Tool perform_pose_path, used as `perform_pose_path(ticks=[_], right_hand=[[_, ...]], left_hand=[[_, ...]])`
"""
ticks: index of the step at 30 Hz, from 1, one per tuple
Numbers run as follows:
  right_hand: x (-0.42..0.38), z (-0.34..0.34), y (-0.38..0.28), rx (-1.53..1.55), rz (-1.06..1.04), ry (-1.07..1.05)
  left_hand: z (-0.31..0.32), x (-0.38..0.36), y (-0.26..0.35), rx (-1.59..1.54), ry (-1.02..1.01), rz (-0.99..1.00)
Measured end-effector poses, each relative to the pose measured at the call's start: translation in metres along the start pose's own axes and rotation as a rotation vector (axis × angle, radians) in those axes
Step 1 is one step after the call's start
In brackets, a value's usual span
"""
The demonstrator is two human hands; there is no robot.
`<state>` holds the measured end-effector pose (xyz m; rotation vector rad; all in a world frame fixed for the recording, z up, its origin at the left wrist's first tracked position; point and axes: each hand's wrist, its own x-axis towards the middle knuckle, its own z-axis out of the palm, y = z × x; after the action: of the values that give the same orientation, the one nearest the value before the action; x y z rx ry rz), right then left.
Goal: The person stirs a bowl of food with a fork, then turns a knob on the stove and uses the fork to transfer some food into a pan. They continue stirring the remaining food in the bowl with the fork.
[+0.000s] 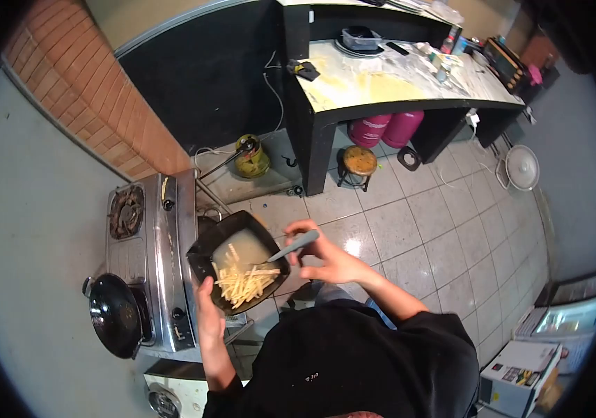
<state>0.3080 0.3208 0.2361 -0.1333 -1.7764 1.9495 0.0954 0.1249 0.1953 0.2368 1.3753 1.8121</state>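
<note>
A black square bowl [204, 265] is held up in front of my body, at the side of the stove. Pale cut potato sticks [246, 284] lie in it beside cloudy liquid [246, 245]. My left hand [209, 313] grips the bowl at its near left side, with the thumb by the rim. A spoon or similar utensil with a grey-blue handle [298, 244] leans out over the right rim; its lower end is hidden among the potato sticks and liquid. My right hand [326, 258] is beside that handle, fingers curved and apart, not visibly closed around it.
To the left stands a metal gas stove [166, 265] with a black wok [113, 313] on its near burner. Farther off are a small stool [359, 161], a green gas cylinder [251, 160], pink cylinders [385, 129] and a cluttered counter [381, 83]. A box [521, 376] stands at lower right.
</note>
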Motion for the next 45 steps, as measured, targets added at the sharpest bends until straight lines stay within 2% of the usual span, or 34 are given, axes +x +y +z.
perform_pose_path(ticks=[2, 3, 7, 9, 12, 16, 21, 23, 25, 29, 31, 34, 41, 44, 45], right_hand=[[-0.03, -0.013, -0.003, -0.028, 0.037, 0.057], [-0.046, -0.015, -0.004, -0.031, 0.054, 0.106], [-0.106, -0.028, -0.025, -0.085, 0.094, 0.241], [-0.13, -0.037, -0.031, -0.102, 0.098, 0.327], [-0.154, -0.053, -0.036, -0.195, 0.164, 0.606], [-0.173, -0.101, -0.042, -0.224, 0.167, 0.67], [-0.192, -0.189, -0.071, -0.326, 0.234, 0.651], [-0.196, -0.228, -0.083, -0.468, 0.256, 0.714], [-0.193, -0.265, -0.1, -0.496, 0.242, 0.744], [-0.179, -0.343, -0.125, -0.563, 0.195, 0.812], [-0.164, -0.385, -0.131, -0.678, 0.131, 0.868], [-0.131, -0.45, -0.142, -0.809, 0.09, 0.921], [-0.039, -0.614, -0.184, -1.084, -0.026, 0.949], [0.006, -0.685, -0.205, -1.128, -0.067, 0.976], [0.025, -0.705, -0.212, -1.165, -0.073, 0.987]], left_hand=[[0.018, 0.002, 0.016, 0.058, -0.167, -0.002], [0.022, 0.004, 0.019, 0.059, -0.187, -0.022], [0.014, 0.041, -0.013, 0.068, -0.321, -0.163], [0.042, 0.042, -0.008, 0.146, -0.339, -0.122], [0.081, 0.041, -0.007, 0.18, -0.362, -0.085], [0.142, 0.045, -0.02, 0.189, -0.377, -0.036], [0.208, 0.077, -0.072, 0.222, -0.342, -0.047], [0.243, 0.087, -0.081, 0.226, -0.301, -0.001], [0.279, 0.098, -0.087, 0.238, -0.318, -0.022], [0.348, 0.139, -0.103, 0.324, -0.21, -0.014], [0.371, 0.181, -0.115, 0.201, -0.358, -0.14], [0.427, 0.22, -0.118, 0.184, -0.454, -0.116], [0.537, 0.334, -0.137, 0.16, -0.456, -0.046], [0.58, 0.375, -0.123, 0.111, -0.521, -0.294], [0.59, 0.388, -0.122, 0.108, -0.509, -0.295]])
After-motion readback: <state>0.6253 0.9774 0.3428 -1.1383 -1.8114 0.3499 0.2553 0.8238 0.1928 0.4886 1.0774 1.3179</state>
